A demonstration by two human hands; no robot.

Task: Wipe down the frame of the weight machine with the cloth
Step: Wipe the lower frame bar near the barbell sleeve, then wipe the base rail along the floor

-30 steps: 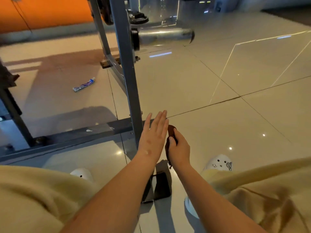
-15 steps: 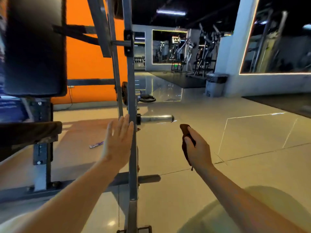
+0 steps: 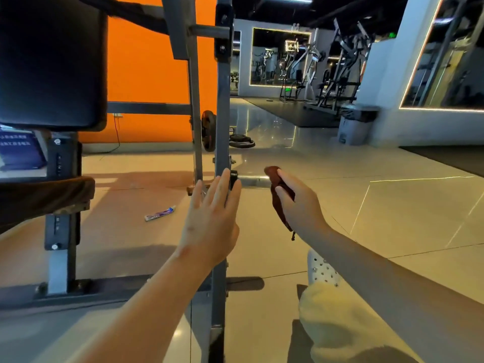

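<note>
Far left, a black back pad [image 3: 49,61] sits above a blue placard [image 3: 21,150]. The placard carries pale lines of characters, too blurred to read. A small tube [image 3: 159,213] lies on the tiled floor beyond; its purple-and-white print cannot be read either, and no brand shows anywhere on the machine.

The grey upright [image 3: 222,113] of the frame runs top to bottom through the middle. The left hand [image 3: 212,218] is held flat in front of it, fingers straight and slightly fanned, palm toward the post. Whether the palm touches the metal cannot be told from this angle.

Right of the post, a chrome plate peg [image 3: 251,179] sticks out sideways. The right hand [image 3: 301,205] is curled round the bunched dark-red cloth [image 3: 277,189], thumb and fingers gripping it, a loose end hanging below. The cloth is near the peg's outer end and clearly apart from the upright — no wiping contact is visible.

This looks like a pause between strokes, with much of the frame probably left to do. The next move calls for carrying the cloth left to the upright, pressing it on and running it along the post — the left hand could steady the frame.
</note>
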